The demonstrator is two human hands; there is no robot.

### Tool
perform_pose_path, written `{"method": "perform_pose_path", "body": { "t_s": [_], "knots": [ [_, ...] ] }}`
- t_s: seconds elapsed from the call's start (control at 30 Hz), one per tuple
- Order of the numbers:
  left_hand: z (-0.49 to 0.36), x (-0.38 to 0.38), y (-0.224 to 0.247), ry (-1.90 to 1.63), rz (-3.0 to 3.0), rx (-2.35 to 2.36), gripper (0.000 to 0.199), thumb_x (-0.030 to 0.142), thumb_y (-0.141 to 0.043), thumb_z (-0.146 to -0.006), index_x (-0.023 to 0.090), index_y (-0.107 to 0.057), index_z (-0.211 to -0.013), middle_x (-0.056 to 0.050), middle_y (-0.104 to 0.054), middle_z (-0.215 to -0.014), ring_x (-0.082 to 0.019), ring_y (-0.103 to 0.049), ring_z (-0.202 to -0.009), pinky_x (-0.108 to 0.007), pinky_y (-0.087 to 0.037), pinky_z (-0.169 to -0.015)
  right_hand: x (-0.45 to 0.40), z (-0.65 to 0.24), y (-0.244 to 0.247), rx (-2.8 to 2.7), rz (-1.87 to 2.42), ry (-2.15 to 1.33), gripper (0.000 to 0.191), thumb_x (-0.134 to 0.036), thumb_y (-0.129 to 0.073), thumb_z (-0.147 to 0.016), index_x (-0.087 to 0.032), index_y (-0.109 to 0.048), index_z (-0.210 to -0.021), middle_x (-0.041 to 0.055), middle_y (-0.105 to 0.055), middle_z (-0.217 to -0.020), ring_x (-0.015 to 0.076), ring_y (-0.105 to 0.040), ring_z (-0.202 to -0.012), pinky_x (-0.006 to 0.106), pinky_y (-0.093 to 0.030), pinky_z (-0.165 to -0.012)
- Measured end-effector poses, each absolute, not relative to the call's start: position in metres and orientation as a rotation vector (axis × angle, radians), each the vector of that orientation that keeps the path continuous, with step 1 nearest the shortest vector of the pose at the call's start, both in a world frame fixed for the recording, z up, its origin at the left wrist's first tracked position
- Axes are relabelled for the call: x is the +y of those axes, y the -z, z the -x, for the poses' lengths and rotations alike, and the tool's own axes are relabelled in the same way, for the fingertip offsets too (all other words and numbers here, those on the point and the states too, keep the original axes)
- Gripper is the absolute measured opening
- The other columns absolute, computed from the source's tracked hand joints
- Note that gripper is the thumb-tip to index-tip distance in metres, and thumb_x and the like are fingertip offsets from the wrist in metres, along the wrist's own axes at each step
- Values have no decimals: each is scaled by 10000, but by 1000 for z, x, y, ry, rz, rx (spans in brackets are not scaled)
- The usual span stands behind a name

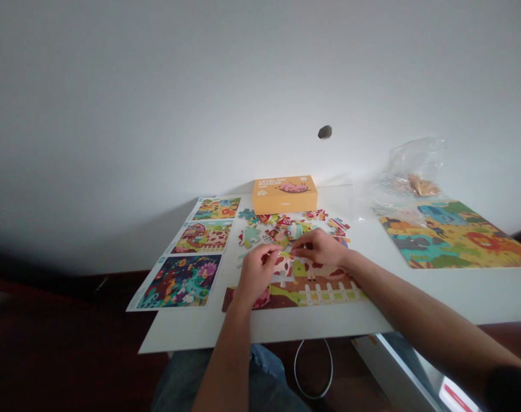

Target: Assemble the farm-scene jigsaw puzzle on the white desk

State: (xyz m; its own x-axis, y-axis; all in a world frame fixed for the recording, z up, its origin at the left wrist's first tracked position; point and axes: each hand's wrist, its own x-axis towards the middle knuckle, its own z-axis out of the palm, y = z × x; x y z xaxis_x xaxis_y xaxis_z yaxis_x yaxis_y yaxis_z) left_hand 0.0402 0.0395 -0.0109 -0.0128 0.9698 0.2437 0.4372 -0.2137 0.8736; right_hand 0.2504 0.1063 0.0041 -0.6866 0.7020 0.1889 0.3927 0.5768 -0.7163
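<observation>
A partly joined jigsaw puzzle (pixel 324 293) with a white fence and a spotted cow lies near the front of the white table. Over its upper edge, my left hand (pixel 260 269) and my right hand (pixel 320 247) face each other with fingertips pinched. Between them is a small puzzle piece (pixel 286 254), yellow-green and white, gripped from both sides; fingers cover part of it. Just beyond the hands, several loose puzzle pieces (pixel 281 232) lie in a pile.
A yellow puzzle box (pixel 285 195) stands against the wall. Left lies a sheet of three pictures (pixel 202 237). On the right are a finished animal puzzle (pixel 457 234) and a clear plastic bag (pixel 414 169) with pieces inside. A white cable loop (pixel 295 366) hangs below the table edge.
</observation>
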Motion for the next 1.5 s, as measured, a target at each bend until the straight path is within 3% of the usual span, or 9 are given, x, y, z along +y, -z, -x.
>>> {"method": "perform_pose_path", "body": {
  "t_s": [0.23,0.43,0.57,0.83,0.93,1.1,1.27,1.33,1.5],
  "knots": [
    [-38,37,14,-1150,-1615,1509,199,277,-562,-842,187,-731,-897,-48,-723,-832,-169,-644,-688,-257,-510,-614,103,-249,-7,-2382,854,-918,291,-371,-562,-899,-170,-720,-759,-3,-624,-565,96,-447,-483,239,-329,-534],
    [-38,35,9,-1271,-1519,1490,176,298,-613,-829,178,-728,-887,-23,-691,-763,-119,-580,-596,-211,-454,-541,112,-256,-5,-2290,929,-751,298,-409,-591,-884,-177,-719,-747,14,-647,-634,105,-478,-544,244,-339,-568],
    [-37,33,3,-1484,-1288,1386,235,362,-652,-827,160,-693,-939,32,-580,-588,-80,-491,-468,-197,-403,-471,126,-267,-8,-1832,1166,-590,393,-507,-570,-875,-159,-692,-740,6,-569,-576,110,-444,-539,249,-318,-535],
    [-35,36,6,-1601,-1306,1414,268,389,-689,-791,151,-682,-913,-28,-670,-743,-141,-638,-650,-218,-494,-555,172,-321,-7,-905,1131,-785,360,-511,-629,-738,-157,-651,-802,-81,-382,-454,75,-262,-393,232,-204,-398],
    [-33,38,9,-1611,-1371,1482,246,386,-667,-800,159,-683,-895,-58,-688,-886,-168,-653,-770,-227,-528,-590,183,-343,4,-984,1438,-648,304,-427,-640,-696,-148,-686,-808,-31,-522,-538,99,-402,-448,242,-307,-452],
    [-27,42,17,-1580,-1524,1571,190,333,-639,-804,168,-691,-883,-64,-671,-960,-190,-647,-894,-272,-573,-706,177,-336,12,-1597,1859,-334,319,-321,-625,-730,-178,-726,-996,47,-696,-818,182,-627,-747,291,-452,-727],
    [-23,46,27,-1418,-1659,1654,159,282,-610,-795,182,-715,-858,-61,-674,-930,-189,-653,-861,-294,-576,-710,165,-318,7,-1913,2059,-181,572,-486,-677,-715,-151,-663,-1178,176,-653,-1108,292,-633,-997,365,-468,-842],
    [-22,47,29,-1386,-1719,1669,141,248,-604,-790,190,-721,-844,-55,-678,-919,-187,-650,-857,-300,-570,-720,164,-319,8,-1968,2138,-188,632,-527,-687,-705,-135,-646,-1198,206,-642,-1131,320,-627,-1027,383,-471,-838],
    [-23,47,31,-1341,-1804,1688,140,164,-608,-770,206,-724,-836,-44,-696,-939,-189,-652,-889,-312,-557,-753,167,-321,13,-1995,2111,-240,578,-491,-655,-754,-140,-631,-1212,182,-666,-1091,308,-624,-1033,368,-469,-845]
  ]
}}
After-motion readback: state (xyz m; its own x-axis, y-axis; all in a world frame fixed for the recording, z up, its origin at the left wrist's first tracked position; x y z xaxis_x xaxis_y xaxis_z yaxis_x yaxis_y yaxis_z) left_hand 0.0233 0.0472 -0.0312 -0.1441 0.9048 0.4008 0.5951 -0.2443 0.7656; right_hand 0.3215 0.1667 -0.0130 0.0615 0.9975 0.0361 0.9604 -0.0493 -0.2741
